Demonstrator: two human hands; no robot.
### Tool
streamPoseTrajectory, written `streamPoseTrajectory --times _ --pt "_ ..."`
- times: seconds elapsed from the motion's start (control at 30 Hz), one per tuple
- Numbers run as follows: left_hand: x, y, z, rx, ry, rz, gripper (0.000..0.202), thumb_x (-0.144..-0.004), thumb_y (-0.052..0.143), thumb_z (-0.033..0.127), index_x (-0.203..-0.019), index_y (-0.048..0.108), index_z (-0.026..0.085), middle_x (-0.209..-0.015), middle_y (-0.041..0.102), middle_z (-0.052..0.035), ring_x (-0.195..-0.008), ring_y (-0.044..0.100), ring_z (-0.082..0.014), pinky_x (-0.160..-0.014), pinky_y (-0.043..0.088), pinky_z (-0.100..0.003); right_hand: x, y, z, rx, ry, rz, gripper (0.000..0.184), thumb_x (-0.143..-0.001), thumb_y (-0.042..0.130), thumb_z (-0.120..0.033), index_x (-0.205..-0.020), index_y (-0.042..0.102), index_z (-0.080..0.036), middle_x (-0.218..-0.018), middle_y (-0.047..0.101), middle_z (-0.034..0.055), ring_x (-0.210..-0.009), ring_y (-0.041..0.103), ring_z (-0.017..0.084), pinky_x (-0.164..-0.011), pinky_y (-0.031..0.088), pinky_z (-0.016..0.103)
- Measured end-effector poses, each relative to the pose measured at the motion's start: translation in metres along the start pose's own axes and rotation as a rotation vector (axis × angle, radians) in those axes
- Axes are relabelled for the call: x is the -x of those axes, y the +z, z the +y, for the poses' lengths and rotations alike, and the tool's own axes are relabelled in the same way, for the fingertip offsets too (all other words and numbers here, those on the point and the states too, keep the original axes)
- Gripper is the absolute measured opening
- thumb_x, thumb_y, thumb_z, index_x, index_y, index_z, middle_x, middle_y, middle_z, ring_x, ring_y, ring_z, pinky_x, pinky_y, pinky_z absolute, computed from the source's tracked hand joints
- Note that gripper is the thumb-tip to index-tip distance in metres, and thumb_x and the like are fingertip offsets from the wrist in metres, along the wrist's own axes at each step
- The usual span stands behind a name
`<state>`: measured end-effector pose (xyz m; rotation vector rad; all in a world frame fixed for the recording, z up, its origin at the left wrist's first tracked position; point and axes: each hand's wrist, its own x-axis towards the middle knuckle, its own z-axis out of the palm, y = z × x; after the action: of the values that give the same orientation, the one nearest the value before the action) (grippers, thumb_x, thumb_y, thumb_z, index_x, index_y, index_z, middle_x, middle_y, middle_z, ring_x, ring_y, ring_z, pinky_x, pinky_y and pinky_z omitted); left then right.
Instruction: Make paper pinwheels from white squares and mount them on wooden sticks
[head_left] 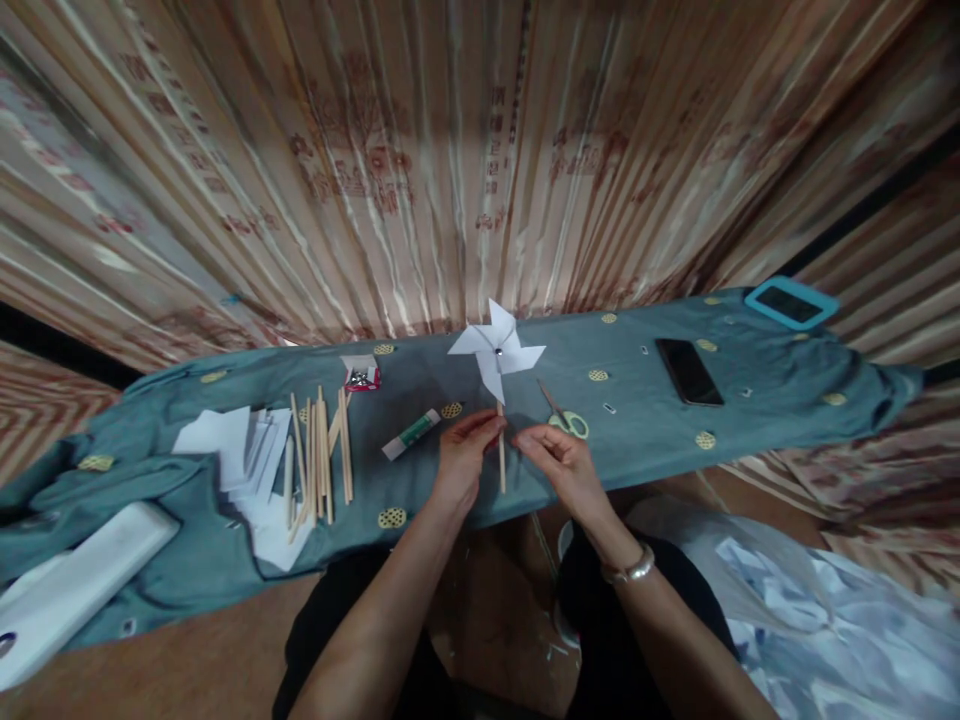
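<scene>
A white paper pinwheel (496, 349) on a thin wooden stick (502, 458) stands upright above the teal-covered table (645, 430). My left hand (463, 452) pinches the stick just below the paper vanes. My right hand (559, 458) is just right of the stick, fingers curled loosely together, holding nothing I can make out. Green-handled scissors (562, 416) lie just beyond my right hand.
On the left lie several wooden sticks (321, 458), a pile of white paper squares (240, 450), a glue stick (411, 434) and a small box of pins (361, 375). A black phone (689, 371) and a teal-cased device (791, 302) lie at the right. A curtain hangs behind.
</scene>
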<state>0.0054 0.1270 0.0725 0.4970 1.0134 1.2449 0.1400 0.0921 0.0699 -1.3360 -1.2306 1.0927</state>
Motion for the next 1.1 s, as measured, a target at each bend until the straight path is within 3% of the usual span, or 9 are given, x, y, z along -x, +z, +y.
streamPoseTrajectory --times 0.23,0.53,0.67,0.8,0.9,1.03,1.1 --pt "0.003 -0.003 0.004 0.031 0.018 0.02 0.033 -0.041 0.09 0.028 -0.068 0.076 0.016 -0.063 0.069 0.0 -0.057 0.054 -0.009 -0.059 0.04 -0.023 0.029 0.023 -0.004 0.096 -0.008 -0.034 0.022 -0.08 0.069 -0.042 -0.076 0.068 -0.02 -0.064 0.068 -0.0001 -0.061 0.06 0.014 -0.061 0.046 0.026" --pt "0.007 -0.008 0.002 0.008 0.027 -0.017 0.029 -0.047 0.088 0.029 -0.07 0.076 0.015 -0.063 0.068 -0.0003 -0.056 0.053 -0.0086 -0.059 0.04 -0.023 0.027 0.03 0.003 0.162 0.019 0.007 0.03 -0.077 0.068 -0.048 -0.07 0.067 -0.019 -0.063 0.067 0.0009 -0.058 0.06 0.015 -0.059 0.046 0.026" --pt "0.011 -0.01 0.004 0.003 0.019 -0.028 0.035 -0.051 0.087 0.032 -0.081 0.077 0.016 -0.077 0.072 -0.003 -0.065 0.059 -0.0112 -0.063 0.043 -0.024 0.023 0.026 0.005 0.218 -0.002 0.01 0.034 -0.078 0.065 -0.053 -0.071 0.068 -0.019 -0.063 0.067 0.0013 -0.058 0.058 0.015 -0.058 0.045 0.026" --pt "0.017 -0.015 0.008 -0.01 0.055 -0.012 0.046 -0.054 0.087 0.028 -0.097 0.074 0.019 -0.095 0.073 -0.0051 -0.081 0.064 -0.0151 -0.068 0.046 -0.024 0.003 -0.005 0.009 0.415 -0.055 0.084 0.034 -0.08 0.062 -0.053 -0.074 0.07 -0.02 -0.062 0.067 0.0015 -0.056 0.058 0.016 -0.055 0.043 0.026" --pt "0.02 -0.021 0.01 -0.044 0.078 -0.024 0.047 -0.054 0.087 0.026 -0.099 0.073 0.019 -0.098 0.072 -0.0058 -0.082 0.065 -0.0161 -0.072 0.05 -0.027 -0.026 -0.048 0.011 0.654 -0.075 0.128 0.033 -0.082 0.058 -0.05 -0.073 0.07 -0.021 -0.066 0.071 0.0036 -0.059 0.062 0.018 -0.058 0.043 0.027" --pt "0.021 -0.027 0.007 -0.052 0.08 -0.056 0.046 -0.054 0.087 0.023 -0.098 0.073 0.018 -0.098 0.072 -0.0063 -0.077 0.065 -0.0147 -0.075 0.052 -0.03 -0.074 -0.112 0.014 1.203 0.045 0.194 0.023 -0.085 0.059 -0.038 -0.086 0.075 -0.022 -0.081 0.075 0.0084 -0.07 0.067 0.021 -0.061 0.041 0.028" --pt "0.021 -0.029 0.006 -0.047 0.071 -0.062 0.046 -0.053 0.087 0.022 -0.097 0.073 0.018 -0.096 0.072 -0.0055 -0.073 0.064 -0.0131 -0.075 0.053 -0.029 -0.094 -0.139 0.016 1.3 0.085 0.22 0.021 -0.084 0.061 -0.035 -0.085 0.075 -0.019 -0.08 0.074 0.0129 -0.068 0.066 0.023 -0.06 0.038 0.03"
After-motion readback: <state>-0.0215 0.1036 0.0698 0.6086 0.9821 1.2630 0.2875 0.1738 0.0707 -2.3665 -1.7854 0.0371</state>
